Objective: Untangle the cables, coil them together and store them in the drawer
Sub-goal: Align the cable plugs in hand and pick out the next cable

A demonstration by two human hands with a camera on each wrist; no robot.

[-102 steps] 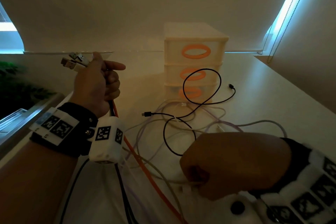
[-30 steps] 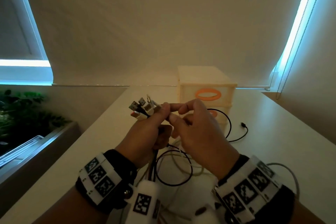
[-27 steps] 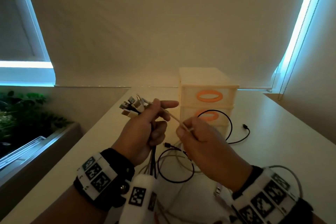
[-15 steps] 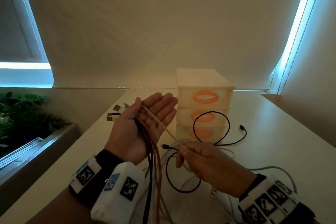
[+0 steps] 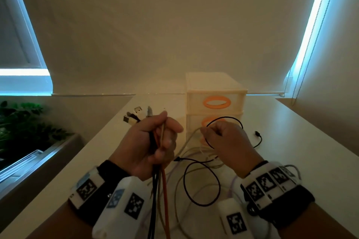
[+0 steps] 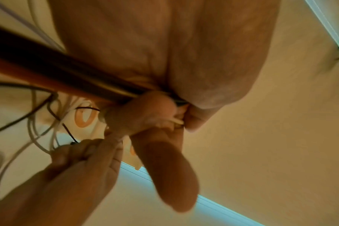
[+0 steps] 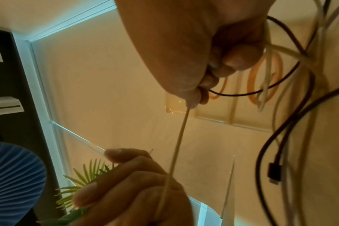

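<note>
My left hand [image 5: 153,141] is raised above the table and grips a bundle of cables [image 5: 161,186]: black, orange and pale ones, with their plug ends [image 5: 136,115] sticking up past the thumb. In the left wrist view the bundle [image 6: 68,79] runs under the curled fingers. My right hand [image 5: 223,137] is just to the right, fingers curled, pinching a pale cable [image 7: 176,143] that runs across to the left hand. More cables lie tangled on the table, among them a thin black one [image 5: 202,186] in loops. The three-drawer unit [image 5: 214,101] stands behind, drawers closed.
The pale table [image 5: 291,141] runs back to a wall with a drawn blind. The table's left edge drops to a window ledge with green plants [image 5: 21,128]. A bead cord [image 5: 295,83] hangs at the right window.
My left hand was open with cables across the palm; it has closed round the bundle. My right hand has risen from near the table to beside the left hand, drawing the pale cable.
</note>
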